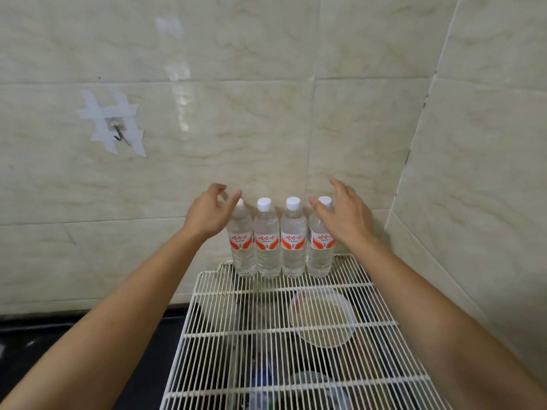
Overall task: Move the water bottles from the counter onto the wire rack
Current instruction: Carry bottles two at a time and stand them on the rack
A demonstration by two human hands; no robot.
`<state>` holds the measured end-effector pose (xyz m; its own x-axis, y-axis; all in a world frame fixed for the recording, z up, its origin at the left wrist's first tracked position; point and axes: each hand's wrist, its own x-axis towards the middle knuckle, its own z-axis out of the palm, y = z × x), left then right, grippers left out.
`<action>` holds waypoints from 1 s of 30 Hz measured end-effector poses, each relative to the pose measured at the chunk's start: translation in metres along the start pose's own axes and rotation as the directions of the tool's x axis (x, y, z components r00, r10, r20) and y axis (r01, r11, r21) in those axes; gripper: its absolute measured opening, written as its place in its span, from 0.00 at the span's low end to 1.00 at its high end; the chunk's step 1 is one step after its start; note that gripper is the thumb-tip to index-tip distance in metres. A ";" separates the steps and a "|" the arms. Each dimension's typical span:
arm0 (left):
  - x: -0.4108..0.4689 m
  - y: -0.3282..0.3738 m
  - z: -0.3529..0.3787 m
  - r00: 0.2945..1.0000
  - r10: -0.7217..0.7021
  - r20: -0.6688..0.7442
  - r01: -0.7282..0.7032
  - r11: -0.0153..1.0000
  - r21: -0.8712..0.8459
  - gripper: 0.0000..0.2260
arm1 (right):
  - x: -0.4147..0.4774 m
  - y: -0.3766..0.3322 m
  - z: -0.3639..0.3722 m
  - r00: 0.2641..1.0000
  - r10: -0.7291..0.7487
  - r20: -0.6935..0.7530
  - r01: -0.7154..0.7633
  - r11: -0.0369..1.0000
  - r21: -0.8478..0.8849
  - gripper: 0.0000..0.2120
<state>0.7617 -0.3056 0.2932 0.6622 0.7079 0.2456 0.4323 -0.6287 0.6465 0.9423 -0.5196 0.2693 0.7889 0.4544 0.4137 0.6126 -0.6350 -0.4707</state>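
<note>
Several clear water bottles with white caps and red-and-white labels stand upright in a row at the back edge of the white wire rack [266,329], against the tiled wall. The leftmost bottle [243,247] has my left hand [208,213] just beside its cap, fingers curved and apart. The rightmost bottle [319,250] is partly covered by my right hand [344,216], which hovers at its neck with fingers spread. Two bottles, one [267,241] and another [293,239], stand between them. Neither hand grips anything.
Under the rack I see a clear round plastic bowl [322,316] and dark items. A dark counter [44,344] lies to the left. A taped metal hook [118,133] hangs on the wall. The side wall [473,202] closes in on the right.
</note>
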 end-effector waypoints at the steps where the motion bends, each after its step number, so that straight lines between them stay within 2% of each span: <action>1: -0.006 0.000 -0.011 0.996 0.070 -0.052 -0.066 0.995 0.072 0.29 | -0.001 -0.003 -0.005 0.998 -0.055 -0.033 0.055 0.998 0.007 0.34; 3: -0.025 -0.006 -0.034 0.961 0.196 -0.192 -0.155 0.965 0.210 0.28 | -0.009 -0.008 -0.009 0.982 -0.154 -0.107 0.155 0.988 0.003 0.31; 5: -0.052 -0.021 -0.054 0.880 0.320 -0.352 -0.190 0.915 0.356 0.27 | -0.025 -0.015 -0.002 0.948 -0.265 -0.176 0.264 0.964 -0.029 0.31; 7: -0.085 -0.043 -0.066 0.817 0.411 -0.404 -0.174 0.844 0.507 0.26 | -0.044 -0.027 0.013 0.910 -0.361 -0.202 0.366 0.930 -0.012 0.32; 8: -0.102 -0.056 -0.070 0.825 0.414 -0.384 -0.148 0.815 0.561 0.26 | -0.054 -0.035 0.023 0.899 -0.393 -0.195 0.403 0.915 0.017 0.33; 12: -0.182 -0.107 -0.075 0.914 0.272 -0.301 -0.012 0.760 0.649 0.27 | -0.098 -0.078 0.069 0.872 -0.471 -0.131 0.488 0.854 0.179 0.35; 15: -0.245 -0.141 -0.084 0.935 0.169 -0.312 0.097 0.723 0.684 0.27 | -0.143 -0.113 0.098 0.826 -0.563 -0.009 0.548 0.801 0.242 0.36; 19: -0.315 -0.180 -0.120 0.923 0.038 -0.383 0.248 0.702 0.668 0.27 | -0.200 -0.162 0.118 0.733 -0.680 0.006 0.651 0.704 0.284 0.36; 26: -0.398 -0.266 -0.219 0.856 -0.061 -0.514 0.413 0.679 0.607 0.28 | -0.286 -0.291 0.146 0.630 -0.777 0.023 0.729 0.601 0.328 0.36; 30: -0.451 -0.338 -0.278 0.865 -0.144 -0.481 0.452 0.641 0.621 0.29 | -0.345 -0.377 0.185 0.592 -0.805 0.033 0.762 0.572 0.304 0.34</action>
<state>0.1468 -0.3228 0.1641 0.2161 0.8579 0.4663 0.9562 -0.2826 0.0769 0.4483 -0.3209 0.1598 -0.0250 0.8010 0.5981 0.9663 0.1727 -0.1909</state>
